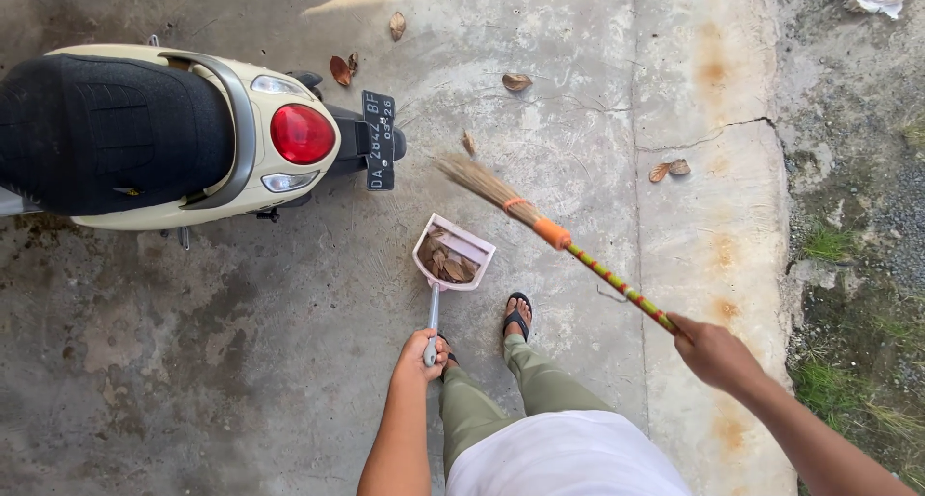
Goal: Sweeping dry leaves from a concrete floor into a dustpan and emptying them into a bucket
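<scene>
Our left hand [421,354] grips the handle of a pink dustpan [453,253] full of dry leaves, set on the concrete behind a scooter [164,130]; our right hand [713,351] is closed around a broom [559,236], bristles raised

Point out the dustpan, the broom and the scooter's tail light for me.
dustpan [461,247]: head view, on its pale back rim, above the leaves inside.
broom [552,234]: head view, on the orange collar between bristles and striped handle.
tail light [302,134]: head view, centre of the round red lens on the cream scooter.
</scene>
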